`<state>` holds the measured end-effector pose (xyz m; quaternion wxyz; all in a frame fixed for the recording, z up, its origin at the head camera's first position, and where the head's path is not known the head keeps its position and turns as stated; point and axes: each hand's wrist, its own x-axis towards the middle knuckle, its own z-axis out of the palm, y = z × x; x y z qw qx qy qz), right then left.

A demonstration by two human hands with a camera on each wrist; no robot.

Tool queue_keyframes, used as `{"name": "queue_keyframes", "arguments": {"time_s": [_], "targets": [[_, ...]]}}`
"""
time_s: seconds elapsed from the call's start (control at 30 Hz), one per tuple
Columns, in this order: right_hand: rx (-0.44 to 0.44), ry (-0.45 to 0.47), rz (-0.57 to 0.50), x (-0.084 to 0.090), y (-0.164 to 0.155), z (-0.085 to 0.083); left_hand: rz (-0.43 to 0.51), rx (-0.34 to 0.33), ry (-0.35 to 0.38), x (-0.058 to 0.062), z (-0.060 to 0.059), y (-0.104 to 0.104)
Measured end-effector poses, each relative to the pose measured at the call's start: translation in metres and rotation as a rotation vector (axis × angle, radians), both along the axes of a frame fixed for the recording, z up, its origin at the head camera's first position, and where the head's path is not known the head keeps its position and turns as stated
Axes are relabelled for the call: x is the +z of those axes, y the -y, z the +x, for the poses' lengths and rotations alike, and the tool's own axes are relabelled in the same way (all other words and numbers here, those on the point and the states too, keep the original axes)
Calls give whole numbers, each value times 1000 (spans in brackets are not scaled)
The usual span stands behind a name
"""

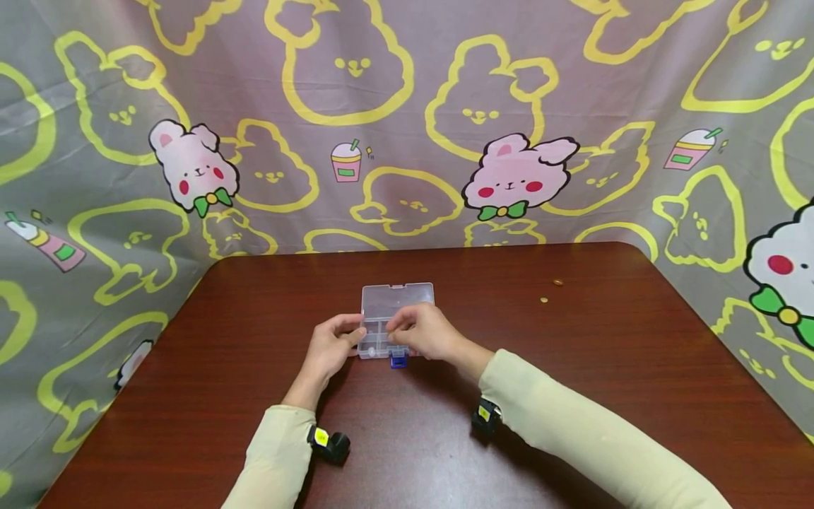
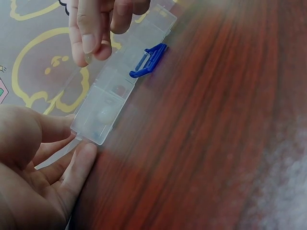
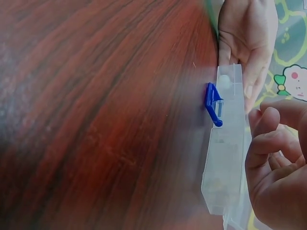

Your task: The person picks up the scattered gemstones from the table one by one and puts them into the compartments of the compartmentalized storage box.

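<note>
A clear plastic divided box point(image 1: 384, 300) lies on the table with its lid raised at the back and its blue latch point(image 1: 398, 360) hanging down at the front. My left hand point(image 1: 329, 348) holds the box's left side, thumb near the rim and fingers against the outer wall. In the front-left compartment sits a white round bead point(image 2: 106, 115). Over the box's middle, my right hand point(image 1: 427, 334) pinches a tiny, pale yellowish piece point(image 2: 88, 58) between thumb and fingertips, mostly hidden by them.
On the dark wooden table point(image 1: 254, 297), two small golden pieces lie to the right, an oval one point(image 1: 557, 282) behind a rounder one point(image 1: 543, 300). A patterned curtain point(image 1: 407, 148) hangs behind the table and along its sides.
</note>
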<state>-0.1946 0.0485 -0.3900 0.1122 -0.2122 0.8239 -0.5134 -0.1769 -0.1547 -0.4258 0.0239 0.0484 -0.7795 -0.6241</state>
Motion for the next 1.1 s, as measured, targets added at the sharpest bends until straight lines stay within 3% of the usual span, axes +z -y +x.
{"name": "queue_keyframes", "arguments": {"time_s": [1.1], "targets": [[-16, -7, -18, 0, -1, 2, 5, 3, -1, -2, -1, 0]]}}
